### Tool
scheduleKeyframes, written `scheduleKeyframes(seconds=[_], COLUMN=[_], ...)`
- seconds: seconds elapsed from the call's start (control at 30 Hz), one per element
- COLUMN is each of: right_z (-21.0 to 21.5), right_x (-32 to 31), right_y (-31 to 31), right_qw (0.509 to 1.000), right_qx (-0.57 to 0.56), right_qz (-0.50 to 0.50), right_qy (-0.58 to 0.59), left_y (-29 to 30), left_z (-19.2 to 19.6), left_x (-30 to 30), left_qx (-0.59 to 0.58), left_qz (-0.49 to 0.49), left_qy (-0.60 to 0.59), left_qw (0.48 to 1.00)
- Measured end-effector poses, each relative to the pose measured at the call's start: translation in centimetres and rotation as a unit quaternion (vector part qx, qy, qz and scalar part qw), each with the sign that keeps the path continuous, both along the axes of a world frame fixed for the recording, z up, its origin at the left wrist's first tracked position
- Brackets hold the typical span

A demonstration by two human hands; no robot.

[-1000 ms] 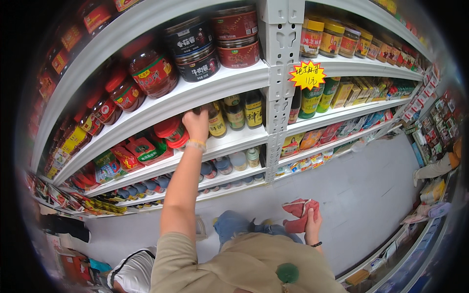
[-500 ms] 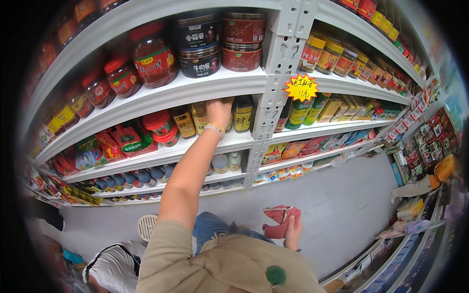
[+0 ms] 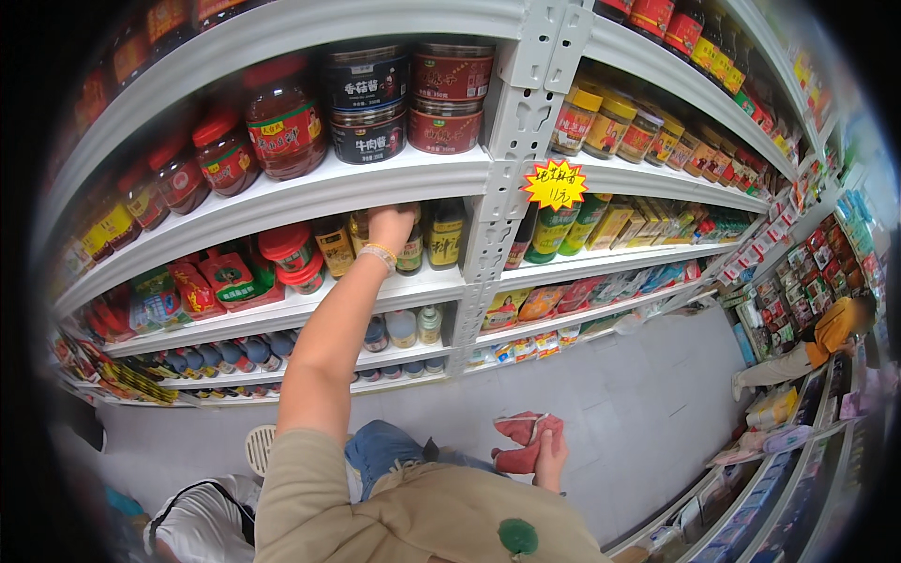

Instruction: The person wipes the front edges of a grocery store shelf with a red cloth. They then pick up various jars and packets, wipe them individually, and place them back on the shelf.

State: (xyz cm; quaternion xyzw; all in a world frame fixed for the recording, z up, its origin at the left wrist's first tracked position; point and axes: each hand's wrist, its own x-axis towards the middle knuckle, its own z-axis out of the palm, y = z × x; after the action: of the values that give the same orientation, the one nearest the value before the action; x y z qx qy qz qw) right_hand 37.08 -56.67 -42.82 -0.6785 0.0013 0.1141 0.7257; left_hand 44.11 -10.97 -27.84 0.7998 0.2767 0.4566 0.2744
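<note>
My left hand (image 3: 389,228) reaches into the middle shelf among a row of sauce bottles. Its fingers are hidden behind the hand and under the shelf above, so what they grip, if anything, does not show. Right beside it stands a bottle (image 3: 410,253), with a yellow-labelled dark bottle (image 3: 445,240) further right. To the hand's left is another dark bottle with a yellow label (image 3: 334,247). Low at my side, my right hand (image 3: 551,458) is closed around a folded red cloth (image 3: 516,430).
Jars with red lids (image 3: 282,131) and stacked round tins (image 3: 366,136) line the shelf above. A white perforated upright (image 3: 502,188) divides the shelving. A person in white (image 3: 202,521) is low behind at left; another in orange (image 3: 826,338) stands far right. A round slatted stool (image 3: 260,448) sits nearby.
The whole view has shifted a little. My left hand has moved slightly left along the shelf, uncovering a bottle to its right. My right hand keeps hold of the red cloth.
</note>
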Motion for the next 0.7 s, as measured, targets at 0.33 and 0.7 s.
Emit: scheduleKeyframes(seconds=[0.33,0.7], right_z=[-0.1,-1.6], right_x=[0.1,0.0], right_y=[0.9,0.2], right_qw=[1.0,0.999], right_qx=[0.011,0.033], right_qz=[0.021,0.021], right_qy=[0.003,-0.007], left_y=[-0.6,-8.7], left_z=[0.1,-1.0], left_x=[-0.7,-1.0], left_qx=[0.04,0.134], left_qz=[0.009,-0.043], left_qy=[-0.021,0.009], left_qw=[0.999,0.99])
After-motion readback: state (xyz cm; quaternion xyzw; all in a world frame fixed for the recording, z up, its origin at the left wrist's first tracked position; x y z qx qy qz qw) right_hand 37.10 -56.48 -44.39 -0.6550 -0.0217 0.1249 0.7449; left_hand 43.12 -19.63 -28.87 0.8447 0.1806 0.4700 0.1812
